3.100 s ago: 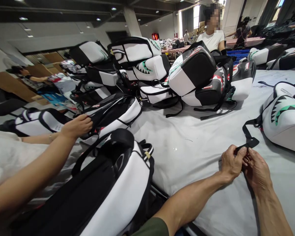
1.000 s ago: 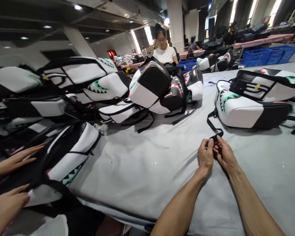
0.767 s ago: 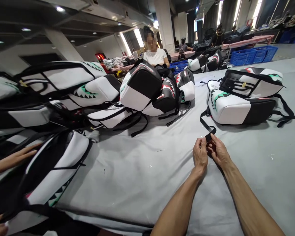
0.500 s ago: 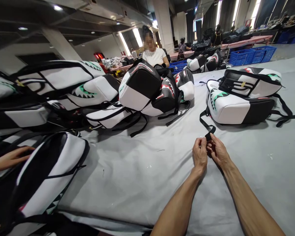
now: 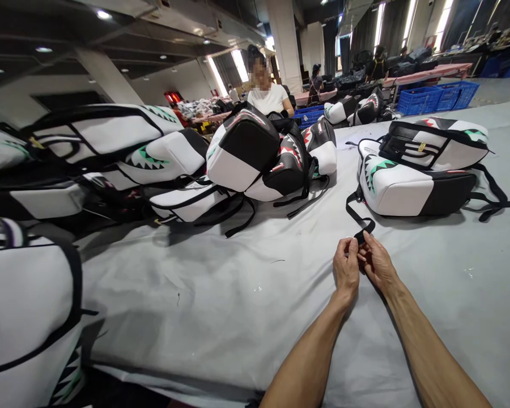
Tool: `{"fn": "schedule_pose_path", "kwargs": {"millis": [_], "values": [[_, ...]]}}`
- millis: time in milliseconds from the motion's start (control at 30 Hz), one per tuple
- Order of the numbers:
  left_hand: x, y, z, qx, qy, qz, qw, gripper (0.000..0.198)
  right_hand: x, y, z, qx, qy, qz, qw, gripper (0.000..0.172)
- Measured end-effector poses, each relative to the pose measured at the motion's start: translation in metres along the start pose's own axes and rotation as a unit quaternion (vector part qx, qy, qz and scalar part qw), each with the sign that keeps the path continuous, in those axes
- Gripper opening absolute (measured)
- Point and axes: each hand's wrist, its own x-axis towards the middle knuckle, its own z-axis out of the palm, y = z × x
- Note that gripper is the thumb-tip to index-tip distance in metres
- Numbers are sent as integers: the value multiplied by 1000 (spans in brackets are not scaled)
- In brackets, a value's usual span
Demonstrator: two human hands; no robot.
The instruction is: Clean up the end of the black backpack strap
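My left hand (image 5: 346, 266) and my right hand (image 5: 376, 263) meet over the grey table cover (image 5: 238, 294), both pinched on the end of a black strap (image 5: 359, 225). The strap runs up to a white and black backpack with green shark teeth (image 5: 412, 190) lying on its side just beyond my hands. A second backpack (image 5: 436, 141) rests on top of it.
A heap of similar backpacks (image 5: 246, 153) fills the far left and middle of the table. One backpack (image 5: 25, 306) stands large at the near left edge. A person in a white shirt (image 5: 268, 97) sits behind the heap. Blue crates (image 5: 437, 96) stand at the far right.
My hands have kept pinching the strap end with little movement. At the near left, another person's hands have gone out of sight and a backpack there has swung up close.
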Motion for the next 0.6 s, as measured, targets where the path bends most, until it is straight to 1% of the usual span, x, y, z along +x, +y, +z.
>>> {"fn": "schedule_pose_path", "kwargs": {"millis": [233,367,467,600], "values": [[1,-1,1,-3,-2,13,1000,35,3,2,-2,10,5,-10,1000,64],[1,-1,1,-2,-10,17,1000,40,4,2,-3,8,16,-23,1000,64],[0,-1,1,-5,-12,23,1000,42,3,1,-2,2,15,-12,1000,64],[1,-1,1,-10,-14,29,999,38,2,0,-1,3,16,7,1000,67]]}}
